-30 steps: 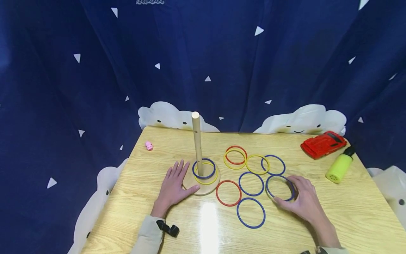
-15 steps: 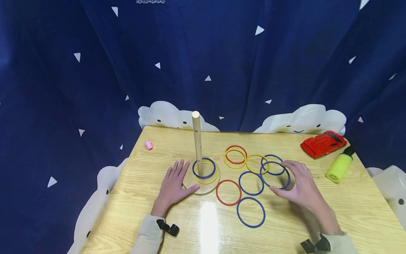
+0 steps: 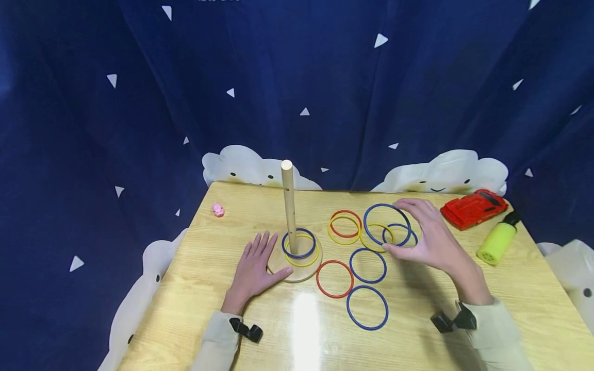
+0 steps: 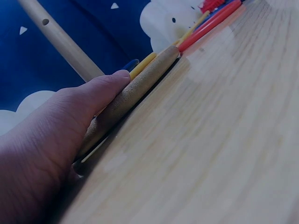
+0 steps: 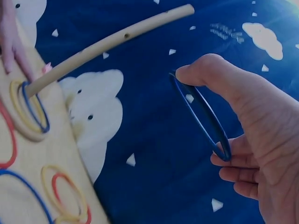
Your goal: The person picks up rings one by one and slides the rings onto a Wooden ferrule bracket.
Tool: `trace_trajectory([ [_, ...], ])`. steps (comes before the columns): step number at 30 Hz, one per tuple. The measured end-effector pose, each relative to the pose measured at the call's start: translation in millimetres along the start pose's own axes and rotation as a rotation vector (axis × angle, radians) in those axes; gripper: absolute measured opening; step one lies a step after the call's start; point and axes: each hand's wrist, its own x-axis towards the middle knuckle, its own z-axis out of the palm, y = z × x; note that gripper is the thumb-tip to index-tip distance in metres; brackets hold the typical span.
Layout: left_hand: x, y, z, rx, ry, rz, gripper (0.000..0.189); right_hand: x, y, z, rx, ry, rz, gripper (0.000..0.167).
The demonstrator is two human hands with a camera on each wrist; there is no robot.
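So, starting on the left: there's a little pink toy near the table edge, then the left hand, lying with its fingers straight and spread just beside the round wooden base. It isn't gripping anything; the thumb just rests over the near rim. Next up is the wooden peg, its long axis pretty much upright, with a blue and a yellow ring lying around its foot. The left hand is clearly the nearer one to it

Right of that a bunch of loose rings lie on the table, and past most of them is the held blue ring, up off the wood. IMO the relation that matters is this: the ring is well to the right of the peg and below its tip as far as I can judge, so there's sideways and upward distance between them. The right wrist view shows it almost edge-on, exact tilt hard to call. The right hand pinches its right side between thumb and fingers, spread only as wide as that stretch of ring

Compared with a second ago, the ring and right hand have come up and away from the person, a bit leftward too; left hand, peg and loose rings haven't budged
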Motion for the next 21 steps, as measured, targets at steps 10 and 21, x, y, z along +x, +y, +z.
trace_trajectory([
  [10,0.3,1.3,-2.1,0.001,0.006,0.006,0.109,53.3,-36,-5,0.091,0.018,-0.185,0.091],
  [21,2.3,0.0,0.2,0.013,0.005,0.014,0.109,111.2,-75,-7,0.225,0.031,-0.335,0.089],
])
